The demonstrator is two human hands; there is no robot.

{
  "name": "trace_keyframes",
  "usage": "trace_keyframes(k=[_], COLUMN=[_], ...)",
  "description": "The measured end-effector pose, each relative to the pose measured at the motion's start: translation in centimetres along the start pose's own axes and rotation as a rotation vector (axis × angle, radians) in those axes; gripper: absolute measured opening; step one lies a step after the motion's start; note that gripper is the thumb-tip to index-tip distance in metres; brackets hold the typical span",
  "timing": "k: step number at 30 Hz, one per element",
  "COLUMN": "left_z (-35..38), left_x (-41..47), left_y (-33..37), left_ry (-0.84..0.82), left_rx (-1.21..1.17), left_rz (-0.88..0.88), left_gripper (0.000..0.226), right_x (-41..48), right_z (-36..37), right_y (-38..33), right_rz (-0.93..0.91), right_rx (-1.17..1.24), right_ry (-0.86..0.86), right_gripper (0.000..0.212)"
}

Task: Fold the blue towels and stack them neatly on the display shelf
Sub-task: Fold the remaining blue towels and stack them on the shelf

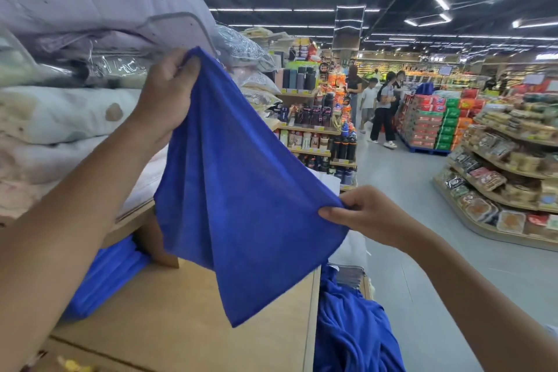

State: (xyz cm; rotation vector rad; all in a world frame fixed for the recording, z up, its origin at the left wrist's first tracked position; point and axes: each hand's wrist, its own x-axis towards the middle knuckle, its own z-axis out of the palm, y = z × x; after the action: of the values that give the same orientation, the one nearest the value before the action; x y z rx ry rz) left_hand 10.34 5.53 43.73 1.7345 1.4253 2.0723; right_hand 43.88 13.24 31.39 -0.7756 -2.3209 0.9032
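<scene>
A person's left hand (164,96) and right hand (359,214) each pinch 1 corner of a soft royal-blue towel (241,190), which hangs slack above the pale wooden display shelf (181,311). A good fold likely needs the edge taut and the corners matched (no writing is legible).

Towel (241,190) hung between left hand (164,93) and right hand (359,214), display shelf (181,326) lay beneath both, folded towels (105,278) sat on it below the left hand, loose towels (350,332) lay heaped under the right hand, bedding packs (75,9) were stacked behind the left hand
</scene>
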Motion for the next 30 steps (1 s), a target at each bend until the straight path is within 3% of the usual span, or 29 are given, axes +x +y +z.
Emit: trace_keyframes(k=[5, 8, 10, 15, 18, 23, 28, 30], left_z=[-1.9, -3.1, -4.2, -7.0, -8.5, -12.1, -13.6, -14.0], left_x=[-0.8, -2.5, -4.4, -9.9, -13.0, -17.2, -24.5, -26.9], left_y=[-0.6, -0.8, -0.8, -0.9, -1.5, -5.9, -12.1, -15.1], left_ry=[0.032, 0.009, 0.028, 0.168, 0.244, 0.252, -0.092, -0.144], left_rx=[0.023, 0.067, 0.110, 0.261, 0.398, 0.299, 0.376, 0.441], left_rz=[0.038, 0.076, 0.116, 0.212, 0.254, -0.017, -0.250, -0.358], left_gripper=[0.019, 0.022, 0.023, 0.011, 0.016, 0.025, 0.009, 0.006], right_x=[-0.8, -1.6, -2.5, -5.1, -5.9, -5.6, -4.9, -4.8], right_z=[-1.6, -2.3, -2.7, -4.4, -3.8, 1.0, 10.6, 13.9], right_y=[0.8, 0.4, -0.2, -1.2, -1.5, 0.2, 6.4, 9.3], right_rz=[0.083, -0.021, -0.103, -0.249, -0.215, 0.045, 0.461, 0.568], right_rx=[0.302, 0.355, 0.361, 0.629, 0.606, 0.566, 0.579, 0.536], right_ry=[0.167, 0.312, 0.415, 0.332, 0.253, 0.105, -0.015, -0.027], right_gripper=[0.030, 0.029, 0.014, 0.053, 0.058, 0.053, 0.010, 0.010])
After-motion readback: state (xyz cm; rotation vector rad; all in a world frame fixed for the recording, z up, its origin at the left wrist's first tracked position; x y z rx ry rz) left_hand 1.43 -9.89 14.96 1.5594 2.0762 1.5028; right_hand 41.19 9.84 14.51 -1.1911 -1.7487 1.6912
